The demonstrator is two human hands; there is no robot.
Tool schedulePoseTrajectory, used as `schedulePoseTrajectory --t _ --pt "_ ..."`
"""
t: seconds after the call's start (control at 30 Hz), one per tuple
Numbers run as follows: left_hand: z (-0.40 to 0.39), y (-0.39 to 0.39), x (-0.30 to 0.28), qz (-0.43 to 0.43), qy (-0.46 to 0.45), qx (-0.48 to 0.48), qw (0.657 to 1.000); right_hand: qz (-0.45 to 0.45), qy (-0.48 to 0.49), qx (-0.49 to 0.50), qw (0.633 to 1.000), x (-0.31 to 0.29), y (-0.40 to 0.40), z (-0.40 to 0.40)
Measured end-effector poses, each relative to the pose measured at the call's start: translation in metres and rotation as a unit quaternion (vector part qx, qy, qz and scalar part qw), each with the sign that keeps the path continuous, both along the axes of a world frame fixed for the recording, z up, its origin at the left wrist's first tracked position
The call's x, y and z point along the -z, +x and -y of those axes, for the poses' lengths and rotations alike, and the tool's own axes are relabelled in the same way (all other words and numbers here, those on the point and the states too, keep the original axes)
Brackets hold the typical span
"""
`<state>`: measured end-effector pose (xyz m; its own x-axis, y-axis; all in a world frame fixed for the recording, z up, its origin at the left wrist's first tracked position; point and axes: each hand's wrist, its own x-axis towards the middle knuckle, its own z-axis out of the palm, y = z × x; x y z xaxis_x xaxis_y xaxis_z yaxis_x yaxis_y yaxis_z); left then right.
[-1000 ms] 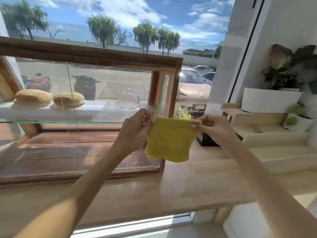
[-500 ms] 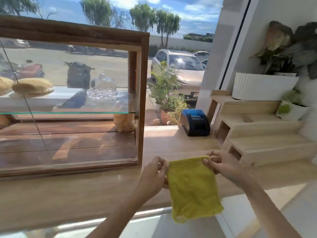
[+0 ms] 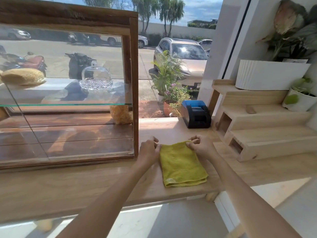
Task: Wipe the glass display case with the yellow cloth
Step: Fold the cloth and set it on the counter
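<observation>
My left hand (image 3: pixel 148 150) and right hand (image 3: pixel 199 146) pinch the folded cloth's (image 3: pixel 182 166) far corners, right of the case (image 3: pixel 133 79) holding bread (image 3: pixel 22 77) and a glass dome (image 3: pixel 96 74).

A small bakery or café shopfront. On the left of a light wooden counter (image 3: pixel 85 184) stands a wood-framed glass display case (image 3: pixel 68 93) holding bread loaves (image 3: pixel 23 77) and a glass cake dome (image 3: pixel 96 77). A receipt printer (image 3: pixel 196 115) sits far right, beside stepped wooden display risers (image 3: pixel 260 131) with potted plants (image 3: pixel 300 98). A large window beyond shows parked cars and scooters on a street.
</observation>
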<state>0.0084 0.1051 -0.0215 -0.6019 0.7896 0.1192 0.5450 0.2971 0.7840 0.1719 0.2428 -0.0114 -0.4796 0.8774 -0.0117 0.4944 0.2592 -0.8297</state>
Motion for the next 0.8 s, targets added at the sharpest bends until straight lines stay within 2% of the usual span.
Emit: schedulePoseTrajectory --t 0.1,0.17,0.23,0.37,0.47,0.63,0.8 --pt "0.001 0.01 0.002 -0.099 0.019 0.01 0.995 0.144 0.149 0.013 0.978 0.003 -0.004 0.001" --pt "0.002 0.023 0.004 -0.127 0.02 0.026 0.991 0.144 0.22 0.003 0.965 0.007 -0.007 0.009" --pt "0.002 0.035 0.007 -0.14 0.003 0.042 0.989 0.124 0.249 -0.023 0.96 0.01 -0.01 0.02" --pt "0.003 0.05 0.014 -0.159 -0.111 0.052 0.98 0.129 0.239 -0.08 0.959 0.022 -0.008 0.036" --pt "0.011 0.055 0.025 -0.172 -0.196 0.092 0.961 0.188 0.212 -0.115 0.952 0.035 0.0 0.047" --pt "0.028 0.057 0.035 -0.202 -0.226 0.113 0.946 0.351 0.202 -0.122 0.906 0.038 0.018 0.057" --pt "0.039 0.064 0.034 -0.203 -0.235 0.105 0.945 0.369 0.21 -0.116 0.898 0.039 0.028 0.061"
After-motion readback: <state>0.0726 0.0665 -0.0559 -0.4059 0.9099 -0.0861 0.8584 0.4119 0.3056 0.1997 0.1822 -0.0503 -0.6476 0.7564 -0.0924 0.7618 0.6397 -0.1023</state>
